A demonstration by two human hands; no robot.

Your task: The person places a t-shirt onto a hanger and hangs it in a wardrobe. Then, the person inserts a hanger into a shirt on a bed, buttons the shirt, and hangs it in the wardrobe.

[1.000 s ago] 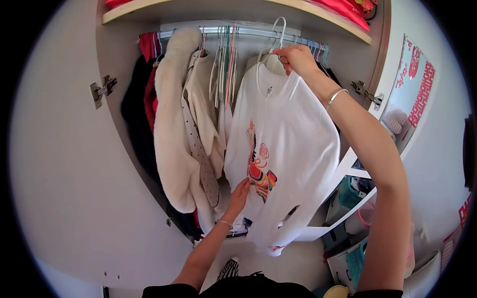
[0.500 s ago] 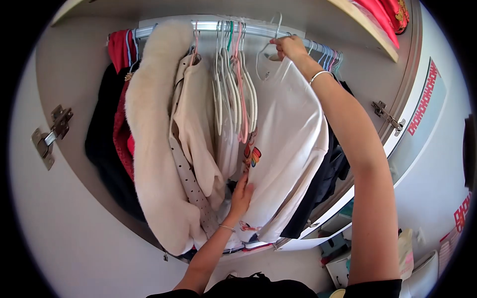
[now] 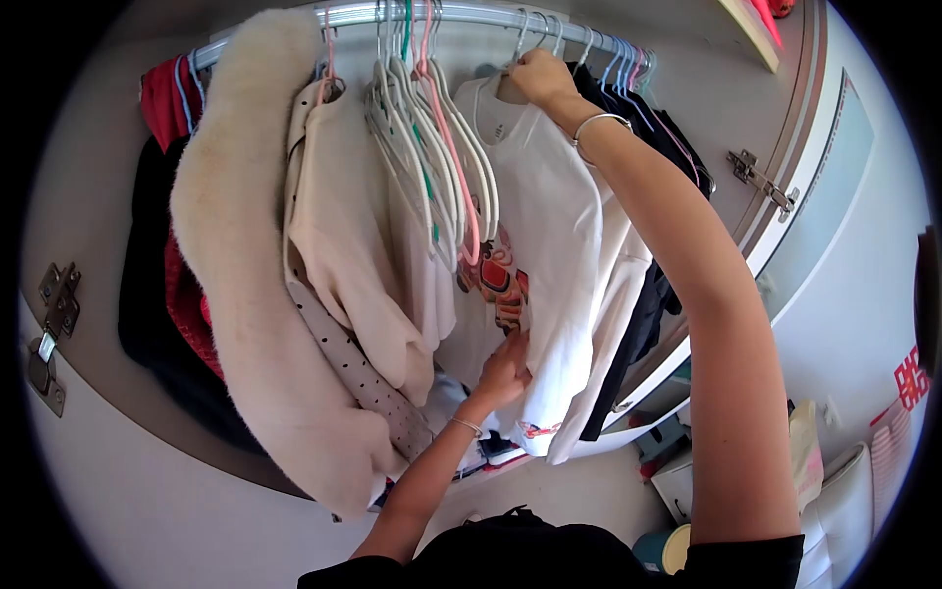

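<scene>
The right arm stretches up and forward, slightly bent at the elbow, and the right hand (image 3: 542,80) is closed at the top of a pale hanger (image 3: 520,41) just under the shiny metal rail (image 3: 358,14). The left arm reaches low and forward; the left hand (image 3: 505,375) has bent fingers against the lower front of the white long-sleeved sweatshirt (image 3: 554,211), though whether they pinch the cloth cannot be told. Compared with a second ago, when the sweatshirt was held out facing the camera, it now hangs turned partly sideways in the row below the rail, between the bunch of slim white plastic hangers (image 3: 491,196) and the black garments (image 3: 633,334) on the right. The left hand now rests just below the printed motif rather than beside it. The sweatshirt's fabric looks smooth and soft, falling in long folds, with a round collar and a red, orange and black print (image 3: 502,280) partly behind a thin pink hanger (image 3: 473,245). Further left hang a plain cream garment (image 3: 343,216), a strip of grey-beige, black-dotted cloth (image 3: 363,363) and a thick, fluffy cream fur coat (image 3: 250,245) with a rounded outline.
</scene>
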